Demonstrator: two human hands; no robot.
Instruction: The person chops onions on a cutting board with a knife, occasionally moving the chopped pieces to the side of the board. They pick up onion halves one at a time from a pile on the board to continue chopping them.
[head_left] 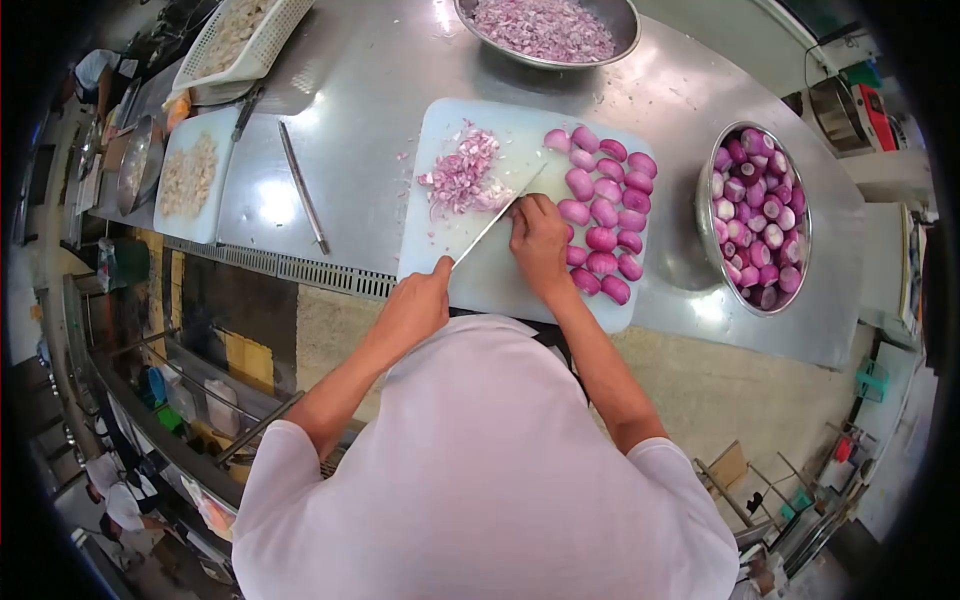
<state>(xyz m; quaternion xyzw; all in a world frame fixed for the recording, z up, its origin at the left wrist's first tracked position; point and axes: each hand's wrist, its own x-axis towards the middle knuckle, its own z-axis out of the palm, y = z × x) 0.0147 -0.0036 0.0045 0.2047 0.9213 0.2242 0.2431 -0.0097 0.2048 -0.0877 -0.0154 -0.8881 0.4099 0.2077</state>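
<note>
My left hand (421, 299) is closed round the handle of a knife (497, 217), whose long blade slants up and right across the white cutting board (425, 240). Close against the blade, the bent fingers of my right hand (540, 240) press down on a piece of red onion, mostly hidden under them. Left of the blade lies a heap of chopped red onion (466, 172). Rows of peeled red onion halves (604, 212) cover the right part of the board, some right beside my right hand.
An oval metal bowl of red onions (757, 218) stands at right, a bowl of chopped onion (545, 28) at the back. Leftward lie a metal rod (302, 188), another board (192, 175) with pale chopped pieces, a second knife (246, 112) and a white basket (262, 48). People are at far left.
</note>
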